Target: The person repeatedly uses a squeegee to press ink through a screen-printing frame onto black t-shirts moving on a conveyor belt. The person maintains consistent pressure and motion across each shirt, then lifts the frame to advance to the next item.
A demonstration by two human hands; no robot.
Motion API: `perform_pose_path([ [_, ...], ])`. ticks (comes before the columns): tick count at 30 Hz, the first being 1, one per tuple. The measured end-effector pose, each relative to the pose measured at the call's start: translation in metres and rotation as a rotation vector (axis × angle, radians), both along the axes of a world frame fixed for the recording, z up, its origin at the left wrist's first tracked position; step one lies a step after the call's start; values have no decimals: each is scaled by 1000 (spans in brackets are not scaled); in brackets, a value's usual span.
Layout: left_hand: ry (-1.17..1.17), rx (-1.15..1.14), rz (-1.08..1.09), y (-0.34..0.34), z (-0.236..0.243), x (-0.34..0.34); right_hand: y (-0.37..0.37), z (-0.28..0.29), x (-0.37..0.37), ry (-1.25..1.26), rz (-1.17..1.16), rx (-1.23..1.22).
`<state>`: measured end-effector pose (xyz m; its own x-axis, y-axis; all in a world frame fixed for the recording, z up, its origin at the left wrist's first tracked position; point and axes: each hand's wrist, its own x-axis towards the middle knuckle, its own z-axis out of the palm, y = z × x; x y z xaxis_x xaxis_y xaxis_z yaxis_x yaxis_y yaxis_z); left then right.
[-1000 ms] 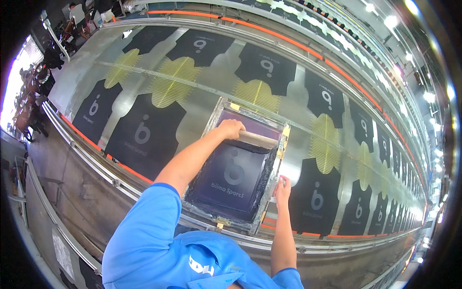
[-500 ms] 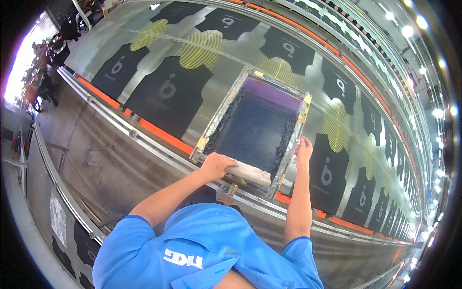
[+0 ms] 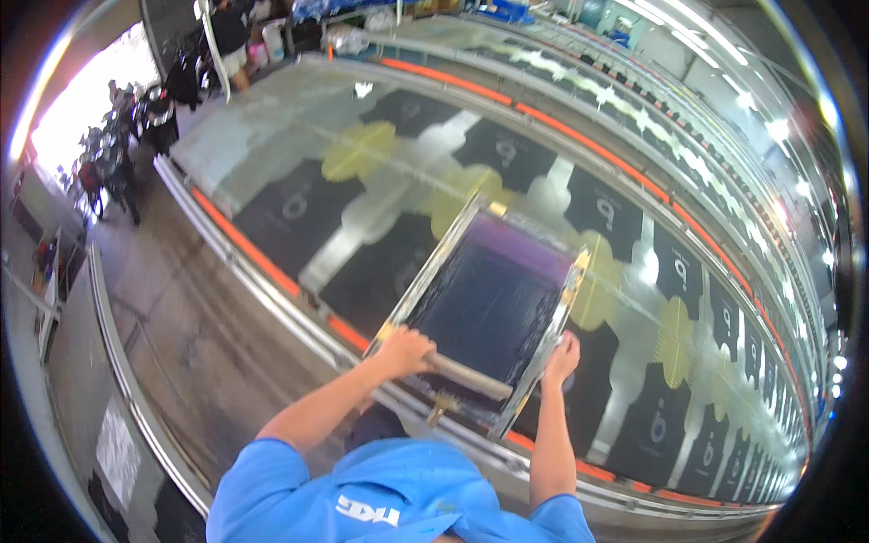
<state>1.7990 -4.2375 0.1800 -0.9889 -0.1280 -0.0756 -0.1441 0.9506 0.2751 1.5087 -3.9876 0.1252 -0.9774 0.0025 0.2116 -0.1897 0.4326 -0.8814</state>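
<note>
A screen-printing frame [image 3: 424,277] is in front of me over the long table, its mesh [image 3: 484,308] coated dark with a purple band at the far end. Across the near end inside it lies a squeegee [image 3: 471,376] with a pale handle. My left hand [image 3: 404,353] is closed round the squeegee's left end, beside the frame's near left corner. On the opposite side, my right hand [image 3: 562,358] grips the frame's right rail, fingers wrapped over it. A black fabric piece [image 3: 362,288] is partly covered by the frame.
The table carries rows of black fabric pieces with light printed marks [image 3: 658,423] and yellow patches [image 3: 360,151]. A metal rail [image 3: 244,290] and an orange strip [image 3: 237,249] run along its near edge. Motorbikes [image 3: 109,163] and a person [image 3: 228,41] are far left.
The frame has moved left along the table, now partly over a fabric piece that lay bare before. Both hands have kept their grips, and the view has turned.
</note>
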Motion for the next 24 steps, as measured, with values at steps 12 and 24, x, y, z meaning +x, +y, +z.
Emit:
perform_pose_path([
  [12, 108, 42, -88, -164, -9, 50, -150, -55, 64, 47, -122, 41],
  [24, 147, 77, -58, -218, -40, -7, -167, -60, 69, -101, 66, 179],
])
